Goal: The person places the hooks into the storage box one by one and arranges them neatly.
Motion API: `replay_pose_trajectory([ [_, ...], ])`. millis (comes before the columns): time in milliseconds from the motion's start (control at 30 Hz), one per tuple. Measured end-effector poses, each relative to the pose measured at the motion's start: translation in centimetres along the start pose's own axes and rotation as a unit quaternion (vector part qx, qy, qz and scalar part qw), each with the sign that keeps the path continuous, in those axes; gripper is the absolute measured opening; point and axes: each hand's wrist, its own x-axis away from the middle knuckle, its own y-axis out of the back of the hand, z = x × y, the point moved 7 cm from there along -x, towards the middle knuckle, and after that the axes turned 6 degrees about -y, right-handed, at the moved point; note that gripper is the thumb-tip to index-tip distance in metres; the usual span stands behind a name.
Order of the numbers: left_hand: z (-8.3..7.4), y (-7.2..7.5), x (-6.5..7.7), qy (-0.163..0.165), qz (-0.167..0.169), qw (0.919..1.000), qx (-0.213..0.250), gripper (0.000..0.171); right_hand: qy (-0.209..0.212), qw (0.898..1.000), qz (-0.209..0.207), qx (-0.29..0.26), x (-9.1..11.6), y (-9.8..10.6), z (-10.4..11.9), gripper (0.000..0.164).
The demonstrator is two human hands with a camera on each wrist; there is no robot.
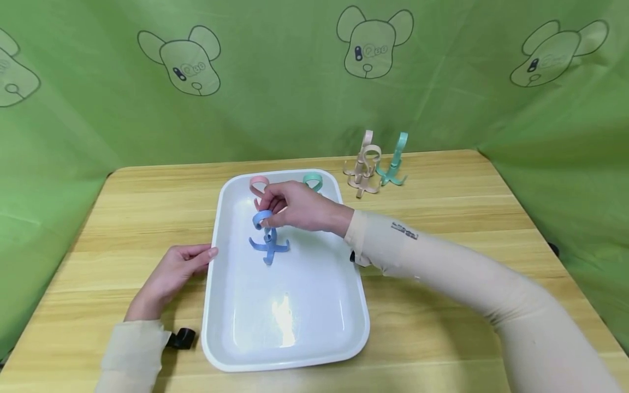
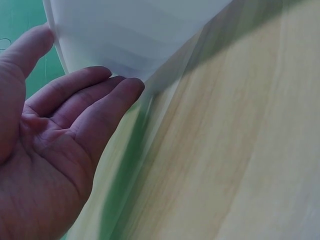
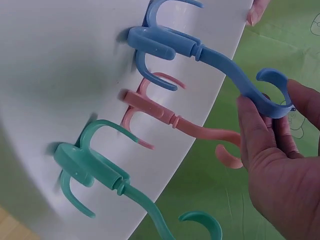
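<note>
Inside a white tray (image 1: 324,305) stands a blue claw hook hanger (image 1: 270,247), its prongs spread on the tray floor. My right hand (image 1: 307,207) pinches its curled top between thumb and fingers. A pink claw hook (image 3: 155,109) and a green claw hook (image 3: 102,165) stand beside it at the tray's far end, partly hidden by the hand in the head view. My left hand (image 1: 172,273) holds the tray's left rim, thumb on the edge, fingers against the outer wall in the left wrist view (image 2: 75,105).
On the wooden table (image 1: 157,213), behind the tray to the right, a beige claw hook (image 1: 362,183), a pale pink one (image 1: 367,137) and a green one (image 1: 395,164) stand close together. A green curtain (image 1: 285,109) with printed mouse heads rises behind the table.
</note>
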Motion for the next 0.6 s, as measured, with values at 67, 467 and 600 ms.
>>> replay_pose_trajectory([
  [67,0.1,0.0,0.0,0.001,-0.001,1.0000,0.001,0.052,-0.002,1.000,0.002,0.004,0.0,0.1,-0.2,0.020],
  [467,0.1,0.0,-0.1,-0.002,0.000,1.0000,0.007,0.051,-0.007,1.000,0.000,0.017,0.6,1.0,-0.6,0.025],
  [600,0.0,-0.1,-0.1,0.000,0.001,1.0000,0.005,0.052,0.006,1.000,-0.005,-0.004,1.1,1.7,-1.0,0.026],
])
